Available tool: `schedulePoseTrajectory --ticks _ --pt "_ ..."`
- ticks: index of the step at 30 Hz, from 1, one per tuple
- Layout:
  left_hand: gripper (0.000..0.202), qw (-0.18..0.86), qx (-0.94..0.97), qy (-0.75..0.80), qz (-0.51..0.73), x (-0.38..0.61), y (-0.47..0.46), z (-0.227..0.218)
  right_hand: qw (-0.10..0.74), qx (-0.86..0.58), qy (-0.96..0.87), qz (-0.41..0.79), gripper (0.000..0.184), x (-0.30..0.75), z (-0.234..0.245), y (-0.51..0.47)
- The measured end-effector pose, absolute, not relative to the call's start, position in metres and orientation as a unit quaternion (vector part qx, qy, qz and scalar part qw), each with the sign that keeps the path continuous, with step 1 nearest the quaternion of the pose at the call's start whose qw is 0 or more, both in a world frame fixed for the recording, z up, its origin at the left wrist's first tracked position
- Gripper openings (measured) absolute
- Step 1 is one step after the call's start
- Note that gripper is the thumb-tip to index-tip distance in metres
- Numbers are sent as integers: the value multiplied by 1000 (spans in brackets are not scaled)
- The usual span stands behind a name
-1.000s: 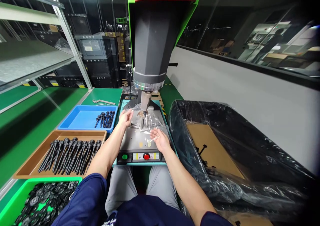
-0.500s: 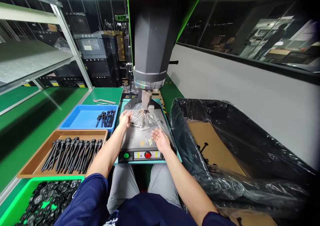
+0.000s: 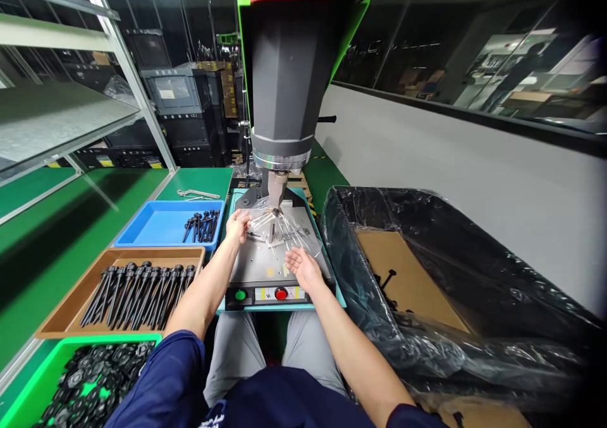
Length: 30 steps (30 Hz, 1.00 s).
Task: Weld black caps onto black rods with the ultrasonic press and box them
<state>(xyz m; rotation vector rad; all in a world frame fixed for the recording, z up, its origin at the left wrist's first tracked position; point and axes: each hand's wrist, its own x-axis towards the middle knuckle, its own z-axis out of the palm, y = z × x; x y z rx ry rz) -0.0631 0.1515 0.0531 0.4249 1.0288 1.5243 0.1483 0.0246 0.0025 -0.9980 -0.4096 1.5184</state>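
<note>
The flat grey metal base plate [image 3: 251,265] looks smooth, with a satin sheen; over its middle, a clear film-like material [image 3: 300,233] shines. The tapered dark-grey machine head [image 3: 284,74] is matt, its silver metal ring [image 3: 279,161] polished. A silver metal wrench [image 3: 202,195] gleams near the smooth green table's [image 3: 213,178] right edge. Glossy, wrinkled black plastic sheeting [image 3: 353,289] surrounds a matt brown cardboard sheet [image 3: 405,270].

white glare on crumpled black plastic [image 3: 429,356]

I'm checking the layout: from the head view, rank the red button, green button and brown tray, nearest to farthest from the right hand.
1. Red button: just front-left of the right hand.
2. Green button: farther left.
3. Brown tray: leftmost of the three.
</note>
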Motion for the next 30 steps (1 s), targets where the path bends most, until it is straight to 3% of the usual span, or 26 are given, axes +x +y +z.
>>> schedulePoseTrajectory --ticks 7,18,22,25,30 --pt "64 597 175 460 633 -65 156 48 575 -421 -156 684 32 150 2 24" --pt "29 601 110 552 568 -82 136 36 579 -441 -115 677 34 169 -18 -10" --pt "28 525 123 560 630 -90 105 27 632 -551 -206 504 47 200 -57 -43" --pt "36 391 232 583 674 -93 60 8 605 -666 -282 333 56 225 -90 -64" --pt "46 172 446 696 535 -104 -26 -41 501 -733 -406 214 73 243 -118 -73"
